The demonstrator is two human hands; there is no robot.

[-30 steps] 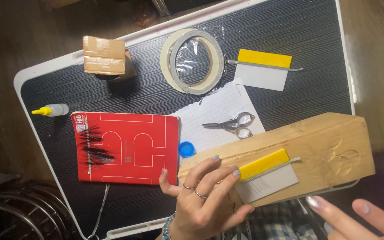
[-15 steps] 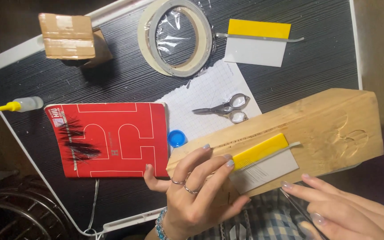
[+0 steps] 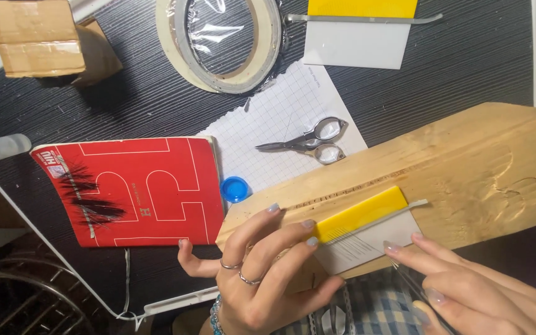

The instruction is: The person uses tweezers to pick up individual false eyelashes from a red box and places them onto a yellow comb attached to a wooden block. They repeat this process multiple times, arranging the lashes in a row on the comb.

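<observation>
Head view: left hand (image 3: 262,273) presses fingertips on yellow strip (image 3: 360,214) w/ white card (image 3: 367,239), lying on wood block (image 3: 417,180) across tabletop (image 3: 466,68). Right hand (image 3: 479,291) pinches thin tweezers (image 3: 414,285) shut beside card. Risk: block overhangs the edge, so pressure could tip it; strip may skid.

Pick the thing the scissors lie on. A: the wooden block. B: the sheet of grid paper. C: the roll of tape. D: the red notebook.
B: the scissors lie shut on the white grid paper, between the tape roll and the wooden block, clear of the red notebook.
</observation>
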